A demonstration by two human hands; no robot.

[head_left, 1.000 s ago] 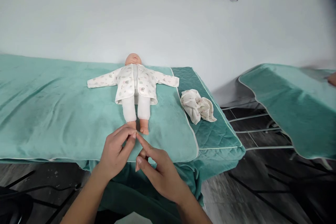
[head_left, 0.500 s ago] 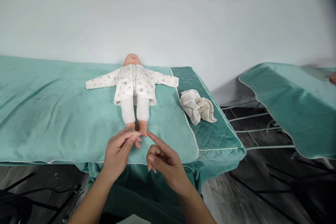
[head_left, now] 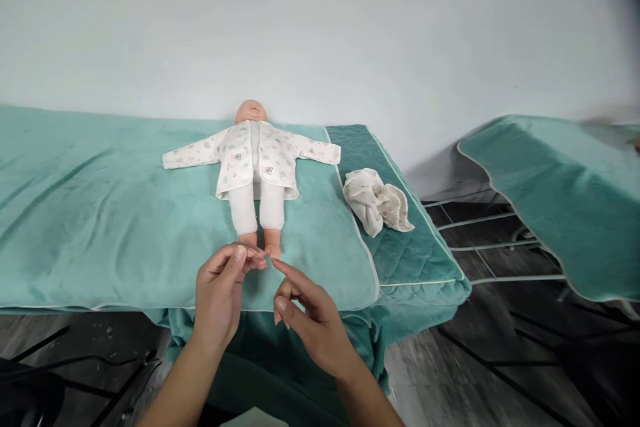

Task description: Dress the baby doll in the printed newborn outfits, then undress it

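A baby doll [head_left: 257,160] lies on its back, arms spread, in a white printed jacket and white leggings; its feet are bare. Just in front of the feet, my left hand [head_left: 223,287] is held up with its fingers stretched towards the right and its thumb lying near them; I see nothing in it. My right hand [head_left: 313,320] points its index finger at the left fingertips, close to the doll's foot, while its other fingers curl loosely. No object shows in the right hand. The curled fingers are partly hidden.
Under the doll a light green blanket [head_left: 125,233] covers the padded table. A crumpled printed white cloth [head_left: 377,203] lies on the darker quilted pad [head_left: 415,260] at right. Beyond a gap with metal bars stands another green-covered surface [head_left: 560,213], with part of a person's hand at its edge.
My left hand has turned, its palm side showing more and its thumb shifted back along the fingers. The right index finger has moved slightly left and down. The doll lies as before.
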